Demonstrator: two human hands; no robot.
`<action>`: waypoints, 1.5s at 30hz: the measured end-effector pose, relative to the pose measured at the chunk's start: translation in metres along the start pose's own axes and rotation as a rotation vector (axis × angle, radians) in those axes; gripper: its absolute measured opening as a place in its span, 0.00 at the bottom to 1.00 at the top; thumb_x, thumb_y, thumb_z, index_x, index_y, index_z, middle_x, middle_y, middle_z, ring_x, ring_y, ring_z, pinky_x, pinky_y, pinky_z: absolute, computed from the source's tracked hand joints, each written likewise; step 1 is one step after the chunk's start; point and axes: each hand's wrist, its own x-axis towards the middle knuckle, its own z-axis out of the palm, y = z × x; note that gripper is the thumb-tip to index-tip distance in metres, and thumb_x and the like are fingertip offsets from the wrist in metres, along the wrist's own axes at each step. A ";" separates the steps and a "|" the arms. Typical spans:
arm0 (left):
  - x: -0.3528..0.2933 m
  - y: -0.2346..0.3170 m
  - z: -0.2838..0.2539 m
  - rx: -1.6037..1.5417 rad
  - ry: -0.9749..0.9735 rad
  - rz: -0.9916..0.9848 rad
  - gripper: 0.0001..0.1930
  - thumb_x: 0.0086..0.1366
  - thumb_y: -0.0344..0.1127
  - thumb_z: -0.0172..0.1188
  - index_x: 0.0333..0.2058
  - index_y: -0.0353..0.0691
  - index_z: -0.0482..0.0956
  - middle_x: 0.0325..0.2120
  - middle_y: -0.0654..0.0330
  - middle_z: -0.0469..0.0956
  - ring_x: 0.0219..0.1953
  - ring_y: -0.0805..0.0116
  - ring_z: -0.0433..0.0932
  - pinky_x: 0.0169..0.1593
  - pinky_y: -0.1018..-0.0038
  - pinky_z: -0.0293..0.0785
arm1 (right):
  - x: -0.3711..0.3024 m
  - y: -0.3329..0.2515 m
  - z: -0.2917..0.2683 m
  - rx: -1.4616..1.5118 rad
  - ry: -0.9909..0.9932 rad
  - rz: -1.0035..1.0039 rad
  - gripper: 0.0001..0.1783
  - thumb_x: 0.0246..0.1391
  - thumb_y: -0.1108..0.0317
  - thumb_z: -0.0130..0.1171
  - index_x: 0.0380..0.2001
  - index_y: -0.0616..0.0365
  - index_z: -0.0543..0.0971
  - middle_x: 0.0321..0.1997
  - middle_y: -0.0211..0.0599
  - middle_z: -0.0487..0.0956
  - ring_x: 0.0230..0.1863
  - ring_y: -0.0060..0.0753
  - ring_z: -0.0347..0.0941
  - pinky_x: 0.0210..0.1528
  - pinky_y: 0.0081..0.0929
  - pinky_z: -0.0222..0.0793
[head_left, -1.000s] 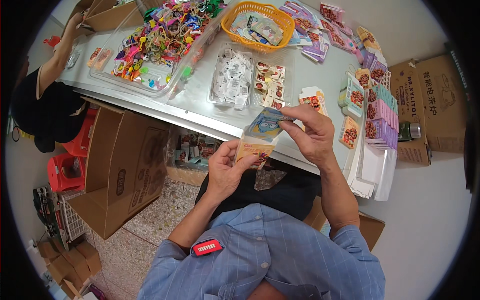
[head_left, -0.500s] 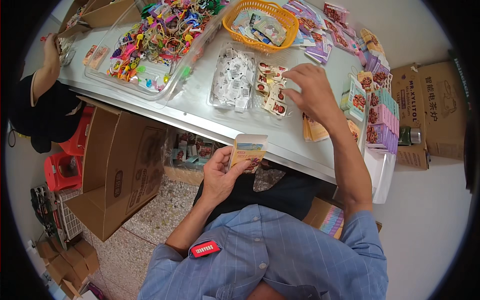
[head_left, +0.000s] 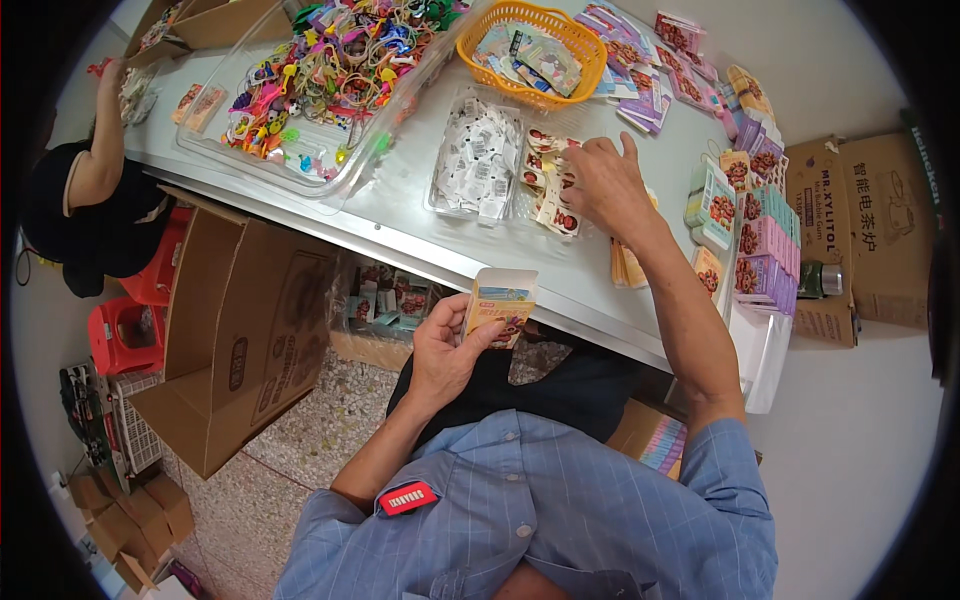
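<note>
My left hand (head_left: pixel 445 350) grips a small yellow printed carton (head_left: pixel 500 318) in front of my body, near the table's front edge. The carton's top flap stands up and its end is open. Over the table, my right hand (head_left: pixel 612 195) reaches down to a pile of small cream packets (head_left: pixel 556 208) with red and brown cartoon prints. Its fingers are apart, one of them raised, and the fingertips are at the packets. Left of this pile is a clear tray (head_left: pixel 475 165) full of small white packets. Flat yellow cartons (head_left: pixel 628 266) lie partly under my right wrist.
A yellow basket (head_left: pixel 597 75) holds flat printed packs. A large clear tub (head_left: pixel 345 190) contains colourful trinkets. Stacked purple and pink cartons (head_left: pixel 768 245) line the right side. A tall cardboard box (head_left: pixel 250 320) stands at left, near another person's arm (head_left: pixel 100 150).
My right hand has shifted slightly over the cream packets, its fingertips lower and one finger now raised. My left hand still holds the yellow carton. The view has moved slightly.
</note>
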 end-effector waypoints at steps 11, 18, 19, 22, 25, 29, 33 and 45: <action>-0.002 -0.005 -0.002 0.018 0.002 0.002 0.17 0.66 0.24 0.63 0.51 0.29 0.71 0.44 0.53 0.82 0.46 0.72 0.81 0.51 0.76 0.78 | 0.005 -0.002 -0.006 0.043 -0.112 0.022 0.06 0.45 0.69 0.64 0.29 0.57 0.80 0.38 0.42 0.81 0.53 0.44 0.73 0.72 0.62 0.43; -0.003 -0.005 -0.003 0.010 0.014 -0.002 0.17 0.66 0.24 0.63 0.51 0.29 0.71 0.45 0.53 0.82 0.46 0.72 0.80 0.51 0.76 0.78 | 0.006 0.000 -0.010 0.109 0.064 -0.014 0.11 0.50 0.68 0.63 0.39 0.55 0.80 0.41 0.40 0.80 0.52 0.44 0.73 0.67 0.50 0.54; -0.003 -0.005 -0.003 0.015 0.013 0.004 0.17 0.66 0.24 0.63 0.51 0.29 0.71 0.44 0.53 0.82 0.46 0.72 0.80 0.51 0.76 0.77 | 0.008 0.002 -0.009 0.088 0.181 -0.044 0.13 0.52 0.68 0.63 0.42 0.55 0.80 0.42 0.39 0.81 0.52 0.44 0.73 0.64 0.47 0.58; -0.003 -0.005 -0.003 -0.004 0.015 -0.008 0.17 0.66 0.24 0.63 0.51 0.30 0.71 0.44 0.53 0.82 0.46 0.72 0.81 0.51 0.77 0.77 | 0.027 0.002 -0.007 -0.004 0.161 -0.093 0.16 0.52 0.70 0.62 0.46 0.54 0.80 0.43 0.39 0.81 0.52 0.43 0.73 0.57 0.44 0.61; -0.003 -0.004 -0.004 0.006 0.021 0.006 0.17 0.66 0.24 0.63 0.51 0.30 0.71 0.44 0.54 0.82 0.46 0.72 0.81 0.51 0.77 0.77 | 0.032 0.006 0.003 -0.037 0.163 -0.175 0.14 0.52 0.70 0.62 0.44 0.53 0.81 0.44 0.38 0.81 0.51 0.42 0.74 0.57 0.42 0.62; -0.004 -0.006 -0.006 0.000 0.043 0.010 0.17 0.66 0.24 0.63 0.51 0.30 0.71 0.44 0.54 0.82 0.46 0.73 0.81 0.51 0.77 0.77 | 0.037 0.004 0.004 -0.016 0.119 -0.162 0.10 0.52 0.71 0.61 0.39 0.53 0.83 0.42 0.38 0.81 0.50 0.41 0.74 0.56 0.41 0.62; -0.005 -0.005 -0.007 -0.007 0.049 0.001 0.17 0.66 0.24 0.63 0.51 0.30 0.71 0.44 0.53 0.82 0.46 0.72 0.81 0.51 0.76 0.78 | 0.040 0.005 0.000 0.013 0.136 -0.157 0.08 0.53 0.68 0.61 0.35 0.54 0.85 0.40 0.39 0.82 0.49 0.41 0.75 0.56 0.41 0.62; 0.008 0.004 -0.001 -0.041 0.056 0.051 0.16 0.66 0.23 0.62 0.50 0.28 0.71 0.44 0.50 0.82 0.45 0.70 0.81 0.50 0.74 0.79 | -0.035 -0.009 -0.050 1.205 -0.025 0.053 0.13 0.67 0.63 0.55 0.32 0.61 0.78 0.27 0.19 0.72 0.32 0.11 0.63 0.36 0.15 0.59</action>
